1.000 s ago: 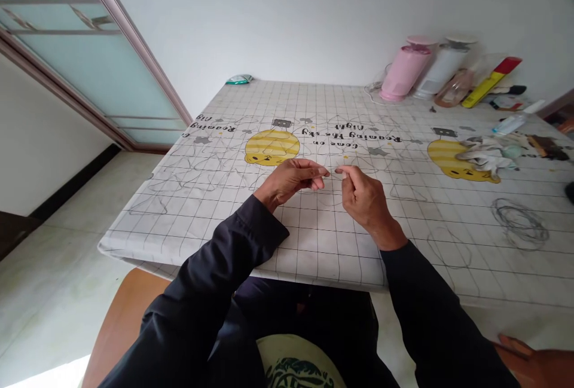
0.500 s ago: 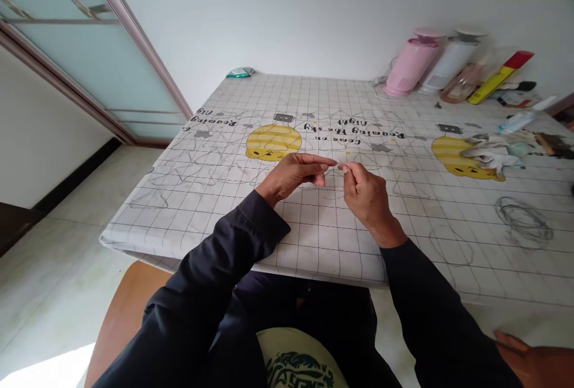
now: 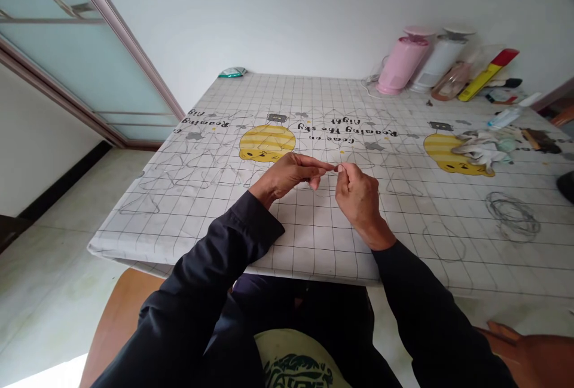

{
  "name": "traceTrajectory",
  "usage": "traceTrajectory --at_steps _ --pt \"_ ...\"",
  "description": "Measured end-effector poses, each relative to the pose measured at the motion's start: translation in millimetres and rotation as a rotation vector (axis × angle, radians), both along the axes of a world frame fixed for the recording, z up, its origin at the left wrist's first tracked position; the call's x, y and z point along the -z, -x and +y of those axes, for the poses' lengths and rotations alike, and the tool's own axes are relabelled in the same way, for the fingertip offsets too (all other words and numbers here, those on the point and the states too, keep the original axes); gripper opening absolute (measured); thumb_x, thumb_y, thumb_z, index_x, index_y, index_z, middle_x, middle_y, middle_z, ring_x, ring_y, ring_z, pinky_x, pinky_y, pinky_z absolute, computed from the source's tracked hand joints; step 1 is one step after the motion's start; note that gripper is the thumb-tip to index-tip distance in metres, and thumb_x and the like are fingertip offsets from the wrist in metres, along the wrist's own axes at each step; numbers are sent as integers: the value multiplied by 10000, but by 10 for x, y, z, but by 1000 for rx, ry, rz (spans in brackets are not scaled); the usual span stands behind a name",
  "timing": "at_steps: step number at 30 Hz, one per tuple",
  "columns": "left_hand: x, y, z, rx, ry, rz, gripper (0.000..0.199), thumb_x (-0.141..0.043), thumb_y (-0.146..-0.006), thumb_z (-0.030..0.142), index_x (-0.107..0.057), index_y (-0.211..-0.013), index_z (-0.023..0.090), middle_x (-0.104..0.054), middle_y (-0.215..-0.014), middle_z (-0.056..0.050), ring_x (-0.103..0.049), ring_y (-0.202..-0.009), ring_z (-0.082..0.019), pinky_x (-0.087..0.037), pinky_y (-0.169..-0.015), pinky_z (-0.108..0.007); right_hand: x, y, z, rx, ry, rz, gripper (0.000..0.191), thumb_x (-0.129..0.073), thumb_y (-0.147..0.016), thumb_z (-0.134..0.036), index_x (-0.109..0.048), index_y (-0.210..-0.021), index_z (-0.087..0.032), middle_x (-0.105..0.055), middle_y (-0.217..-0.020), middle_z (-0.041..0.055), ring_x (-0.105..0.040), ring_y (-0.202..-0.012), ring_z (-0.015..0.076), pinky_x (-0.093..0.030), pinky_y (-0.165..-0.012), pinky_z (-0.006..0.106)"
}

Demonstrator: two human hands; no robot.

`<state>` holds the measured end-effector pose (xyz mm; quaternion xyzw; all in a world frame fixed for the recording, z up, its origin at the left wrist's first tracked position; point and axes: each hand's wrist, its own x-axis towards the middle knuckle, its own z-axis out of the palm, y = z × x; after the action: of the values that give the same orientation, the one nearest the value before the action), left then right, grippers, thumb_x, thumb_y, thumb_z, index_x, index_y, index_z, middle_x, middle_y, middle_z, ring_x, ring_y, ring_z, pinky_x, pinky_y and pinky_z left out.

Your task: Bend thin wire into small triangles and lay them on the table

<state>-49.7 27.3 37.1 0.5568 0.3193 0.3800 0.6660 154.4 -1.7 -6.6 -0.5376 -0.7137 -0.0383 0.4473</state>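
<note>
Above the checked tablecloth point(image 3: 309, 238), my left hand point(image 3: 293, 176) is closed in a pinch, its index finger stretched toward the right. My right hand point(image 3: 359, 196) is closed too, thumb against index finger, with its fingertips meeting those of my left hand. Whatever lies between the fingertips is too small to make out. Thin grey thread point(image 3: 183, 176) is spread in loose loops over the cloth to the left and beyond my hands. A coil of thread point(image 3: 513, 216) rests on the cloth at the right.
Along the back right stand a pink cylinder point(image 3: 402, 65), a white cylinder point(image 3: 439, 62), a bottle point(image 3: 452, 81) and a yellow-red box point(image 3: 488, 75). Crumpled gloves point(image 3: 482, 152) lie nearer. A green packet point(image 3: 232, 72) sits at the back left corner.
My fingertips have come together, closing the small gap between my hands. The whole view has shifted slightly, so the table items appear further left.
</note>
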Motion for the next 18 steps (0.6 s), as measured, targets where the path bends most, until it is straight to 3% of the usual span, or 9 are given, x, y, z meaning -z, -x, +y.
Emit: traceTrajectory --at_steps 6,11,18 --pt "-20 41 10 2 19 -20 223 -876 -862 298 -915 -1043 174 -670 -648 -19 -599 -657 -126 -513 -735 -303 -45 41 -27 -1 26 92 261 -474 -1082 -302 -671 -923 -240 -629 -589 -23 -506 -461 151 -394 -534 307" --pt "-15 18 1 16 4 -17 229 -870 -871 292 -912 -1059 168 -679 -626 -17 -616 -646 -127 -531 -768 -306 -44 87 -27 -8 62 181 222 -464 -1085 -295 -624 -938 -247 -679 -642 -9 -605 -521 169 -451 -573 311" --pt "20 60 35 -103 -21 -43 262 -866 -899 328 -889 -1081 141 -741 -708 -48 -673 -693 -144 -545 -773 -303 -124 96 -88 -167 287 442 234 -519 -1126 -431 -648 -1116 -236 -727 -659 -23 -672 -499 169 -518 -537 302"
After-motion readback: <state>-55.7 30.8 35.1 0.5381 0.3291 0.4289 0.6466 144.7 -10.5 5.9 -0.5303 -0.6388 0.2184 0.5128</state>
